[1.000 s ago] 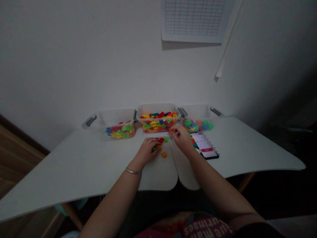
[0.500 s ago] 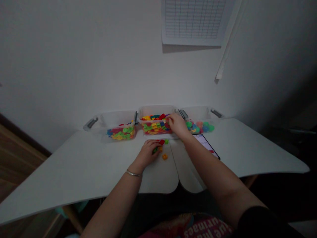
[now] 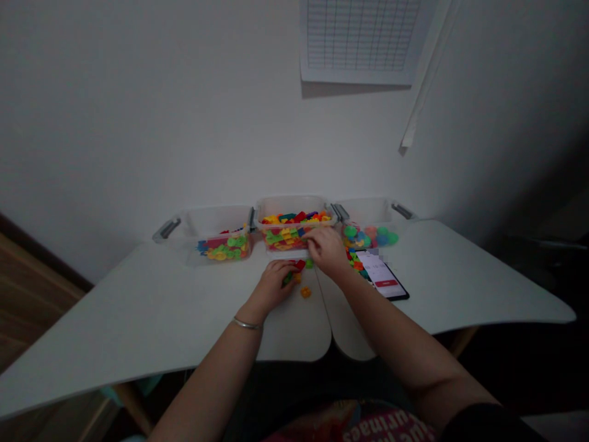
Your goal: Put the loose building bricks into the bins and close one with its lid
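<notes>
My left hand (image 3: 275, 283) rests on the table with its fingers curled around small toy building blocks. A green block (image 3: 288, 279) shows under the fingers, with a red block (image 3: 300, 265) and a yellow-orange block (image 3: 297, 277) against the fingertips. A loose orange block (image 3: 306, 293) lies nearer me, and a light green block (image 3: 309, 263) sits just beyond. My right hand (image 3: 327, 250) hovers before the middle clear box (image 3: 294, 202), fingers pinched together; what is between them I cannot make out. Colourful blocks fill that box.
A left clear box (image 3: 216, 216) holds green and red pieces; a right one (image 3: 368, 210) holds round pieces. Beside my right wrist are more blocks (image 3: 356, 264) and a phone (image 3: 389, 283). Two white tabletops (image 3: 184, 319) meet at a seam. A printed sheet (image 3: 361, 37) hangs on the wall.
My right hand has come out from over the middle box, down and towards me. The phone and the blocks beside it show more now. My left hand stays nearly still.
</notes>
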The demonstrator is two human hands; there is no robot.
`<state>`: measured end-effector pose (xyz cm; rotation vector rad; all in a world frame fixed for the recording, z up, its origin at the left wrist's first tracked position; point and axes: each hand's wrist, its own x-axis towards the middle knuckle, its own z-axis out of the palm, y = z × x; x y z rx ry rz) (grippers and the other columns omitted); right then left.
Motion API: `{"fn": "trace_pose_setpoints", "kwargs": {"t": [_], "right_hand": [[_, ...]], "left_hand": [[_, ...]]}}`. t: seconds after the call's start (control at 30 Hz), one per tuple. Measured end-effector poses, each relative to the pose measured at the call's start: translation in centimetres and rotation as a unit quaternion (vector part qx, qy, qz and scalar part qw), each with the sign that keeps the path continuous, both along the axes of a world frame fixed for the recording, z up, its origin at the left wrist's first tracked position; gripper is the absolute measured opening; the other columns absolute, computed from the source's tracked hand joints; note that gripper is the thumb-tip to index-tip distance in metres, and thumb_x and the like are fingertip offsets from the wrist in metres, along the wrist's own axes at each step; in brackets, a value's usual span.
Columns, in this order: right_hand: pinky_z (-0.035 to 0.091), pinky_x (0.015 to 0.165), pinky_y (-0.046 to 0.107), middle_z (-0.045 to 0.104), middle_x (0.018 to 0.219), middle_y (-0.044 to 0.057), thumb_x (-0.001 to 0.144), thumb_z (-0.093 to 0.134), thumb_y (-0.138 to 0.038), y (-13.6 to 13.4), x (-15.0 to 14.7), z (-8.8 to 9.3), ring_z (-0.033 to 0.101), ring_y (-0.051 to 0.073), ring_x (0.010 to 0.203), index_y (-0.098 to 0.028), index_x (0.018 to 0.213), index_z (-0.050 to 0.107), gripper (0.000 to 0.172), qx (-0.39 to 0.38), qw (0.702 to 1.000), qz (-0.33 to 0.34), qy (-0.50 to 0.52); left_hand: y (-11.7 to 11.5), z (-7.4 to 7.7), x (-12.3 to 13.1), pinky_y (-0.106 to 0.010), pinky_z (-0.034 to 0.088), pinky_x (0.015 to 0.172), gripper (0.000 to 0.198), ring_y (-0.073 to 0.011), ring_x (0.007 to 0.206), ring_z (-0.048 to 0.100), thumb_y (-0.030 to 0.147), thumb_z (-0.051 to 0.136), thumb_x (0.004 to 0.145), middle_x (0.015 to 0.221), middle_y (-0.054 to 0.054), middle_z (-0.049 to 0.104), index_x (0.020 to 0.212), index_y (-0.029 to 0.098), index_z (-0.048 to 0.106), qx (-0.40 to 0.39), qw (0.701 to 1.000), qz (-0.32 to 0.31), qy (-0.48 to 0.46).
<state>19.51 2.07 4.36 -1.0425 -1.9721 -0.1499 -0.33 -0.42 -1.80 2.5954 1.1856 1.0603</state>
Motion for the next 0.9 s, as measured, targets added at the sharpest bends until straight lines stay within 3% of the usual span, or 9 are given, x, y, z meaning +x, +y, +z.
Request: {"fn": "trace_pose_setpoints", "kwargs": {"t": [0.13, 0.3, 0.53, 0.9], "right_hand": [[0.044, 0.094, 0.035, 0.071, 0.102, 0.006, 0.087, 0.049, -0.01, -0.6, -0.3, -2.5, 0.06, 0.02, 0.098, -0.018, 0.098, 0.068, 0.023, -0.057, 0.996, 0.05, -0.055], [0.045, 0.093, 0.036, 0.07, 0.105, 0.009, 0.087, 0.055, -0.013, -0.8, -0.6, -4.8, 0.06, 0.022, 0.099, -0.016, 0.104, 0.068, 0.022, -0.111, 0.986, 0.023, -0.119], [0.046, 0.094, 0.035, 0.067, 0.109, 0.009, 0.086, 0.059, -0.015, -1.5, -0.6, -5.2, 0.057, 0.021, 0.104, -0.018, 0.109, 0.067, 0.025, -0.123, 0.984, 0.009, -0.128], [0.047, 0.091, 0.038, 0.07, 0.102, 0.009, 0.082, 0.065, -0.015, -1.4, -0.6, -5.5, 0.059, 0.023, 0.1, -0.018, 0.089, 0.068, 0.008, -0.104, 0.989, 0.015, -0.108]], "left_hand": [[0.0, -0.1, 0.0, -0.046, 0.046, 0.098, 0.027, -0.024, 0.108, 0.058, 0.015, 0.065, 0.08, 0.112, -0.008, 0.067, 0.106, 0.021, 0.066, 0.007, 1.0, -0.001, -0.004], [0.1, -0.4, -0.1, -0.045, 0.047, 0.097, 0.026, -0.0234, 0.109, 0.057, 0.019, 0.064, 0.083, 0.113, -0.008, 0.066, 0.108, 0.022, 0.065, 0.018, 1.0, -0.011, 0.002], [0.2, -0.4, -0.4, -0.045, 0.046, 0.098, 0.025, -0.0237, 0.11, 0.056, 0.019, 0.065, 0.082, 0.115, -0.007, 0.065, 0.107, 0.023, 0.066, 0.015, 1.0, -0.012, 0.023], [0.0, 0.3, -0.4, -0.045, 0.048, 0.095, 0.017, -0.0233, 0.104, 0.059, 0.021, 0.065, 0.082, 0.108, -0.007, 0.067, 0.099, 0.022, 0.067, 0.014, 0.999, 0.017, 0.026]]}}
